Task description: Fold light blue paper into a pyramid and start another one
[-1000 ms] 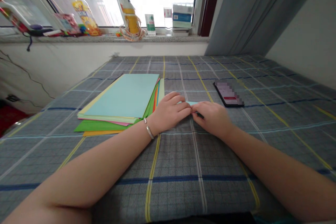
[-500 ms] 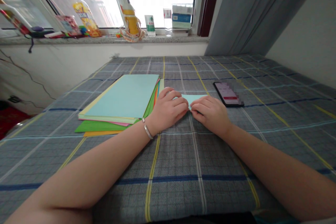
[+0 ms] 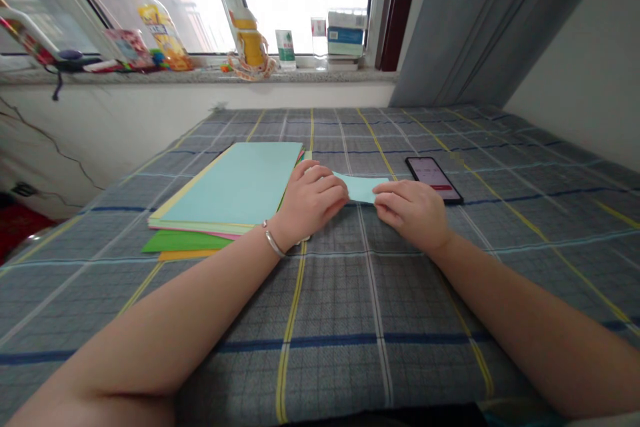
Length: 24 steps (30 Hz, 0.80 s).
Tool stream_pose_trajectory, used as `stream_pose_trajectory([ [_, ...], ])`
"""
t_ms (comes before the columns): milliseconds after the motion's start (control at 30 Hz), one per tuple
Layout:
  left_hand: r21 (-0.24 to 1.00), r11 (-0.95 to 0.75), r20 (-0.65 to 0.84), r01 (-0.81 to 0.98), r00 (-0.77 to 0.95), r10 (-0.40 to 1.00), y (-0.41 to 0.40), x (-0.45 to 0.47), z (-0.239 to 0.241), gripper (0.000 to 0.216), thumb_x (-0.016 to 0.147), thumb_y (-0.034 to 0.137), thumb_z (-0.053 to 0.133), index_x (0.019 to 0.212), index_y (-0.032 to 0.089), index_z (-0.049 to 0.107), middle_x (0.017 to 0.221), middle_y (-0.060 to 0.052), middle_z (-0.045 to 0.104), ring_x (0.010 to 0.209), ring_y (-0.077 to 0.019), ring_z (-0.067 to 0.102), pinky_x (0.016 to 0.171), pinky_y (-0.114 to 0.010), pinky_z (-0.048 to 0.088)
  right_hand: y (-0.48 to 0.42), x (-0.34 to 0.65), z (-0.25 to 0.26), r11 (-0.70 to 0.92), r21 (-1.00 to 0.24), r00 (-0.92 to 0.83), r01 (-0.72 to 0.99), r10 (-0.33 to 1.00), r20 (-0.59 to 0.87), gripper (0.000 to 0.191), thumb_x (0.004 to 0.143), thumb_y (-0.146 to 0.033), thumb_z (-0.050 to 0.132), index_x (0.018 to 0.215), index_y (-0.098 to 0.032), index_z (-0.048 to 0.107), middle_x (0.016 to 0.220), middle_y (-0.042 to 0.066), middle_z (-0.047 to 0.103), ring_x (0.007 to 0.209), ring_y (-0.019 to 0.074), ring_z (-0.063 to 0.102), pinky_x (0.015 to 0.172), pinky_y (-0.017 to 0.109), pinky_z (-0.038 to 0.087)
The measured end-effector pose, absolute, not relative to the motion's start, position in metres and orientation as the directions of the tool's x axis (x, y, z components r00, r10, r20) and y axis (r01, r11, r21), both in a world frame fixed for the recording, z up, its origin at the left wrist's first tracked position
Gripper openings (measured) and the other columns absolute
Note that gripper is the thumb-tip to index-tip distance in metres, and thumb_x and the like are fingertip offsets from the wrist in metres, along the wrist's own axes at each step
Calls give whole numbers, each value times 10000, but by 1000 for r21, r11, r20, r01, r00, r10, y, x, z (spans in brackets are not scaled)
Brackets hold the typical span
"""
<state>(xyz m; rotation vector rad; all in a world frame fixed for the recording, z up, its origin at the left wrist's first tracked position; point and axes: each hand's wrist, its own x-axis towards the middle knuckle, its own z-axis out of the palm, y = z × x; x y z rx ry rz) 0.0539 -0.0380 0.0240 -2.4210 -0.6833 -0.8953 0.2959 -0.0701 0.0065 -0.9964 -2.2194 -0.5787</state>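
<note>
A small piece of light blue paper (image 3: 361,188) stretches between my two hands, a little curved, its near edge toward me. My left hand (image 3: 316,197) pinches the paper's left end and covers part of it. At the other end, the fingers of my right hand (image 3: 407,210) are closed on the right edge. Just left of my left hand lies a stack of coloured paper (image 3: 235,183), light blue on top, with yellow, pink, green and orange sheets showing at its edges. A silver bracelet circles my left wrist.
A phone (image 3: 434,179) with its screen lit lies just beyond my right hand. Plaid cloth (image 3: 330,320) covers the surface. Along the windowsill (image 3: 200,75) at the back stand bottles, a yellow cup (image 3: 251,47) and boxes (image 3: 346,33).
My hands have moved apart along the paper, the left one leftward and the right one rightward. More of the blue paper now shows between them.
</note>
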Motion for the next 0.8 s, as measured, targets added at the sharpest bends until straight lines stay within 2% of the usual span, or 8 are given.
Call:
stream_pose_trajectory([
  [300,-184,-755,720,629,609,332,-34,51,27,154,947,297,547,819,247,616,881,30,722,883,-172,563,920,-402,360,-68,299,7,570,82,-431,818,512,743,161,902,-222,527,835,-242,671,1027,2,742,883,168,655,776,304,467],
  [633,-191,-729,727,658,593,346,-29,46,26,143,943,266,546,815,244,605,882,33,724,875,-176,573,927,-407,356,-66,305,7,522,47,-378,852,550,745,168,894,-235,520,806,-246,663,1016,7,741,872,171,656,747,296,467],
  [700,-134,-720,743,681,550,382,-26,44,23,134,937,268,552,818,237,607,891,22,722,888,-183,579,923,-401,370,-66,306,7,531,42,-377,846,542,751,160,891,-225,523,801,-244,654,1012,10,739,875,171,658,749,297,471],
  [800,21,-694,766,719,435,474,-20,42,17,110,909,260,585,810,220,612,887,5,715,895,-195,589,889,-385,403,-66,310,7,540,-21,-329,842,543,772,136,876,-202,541,782,-241,631,990,19,733,892,178,661,781,308,487],
])
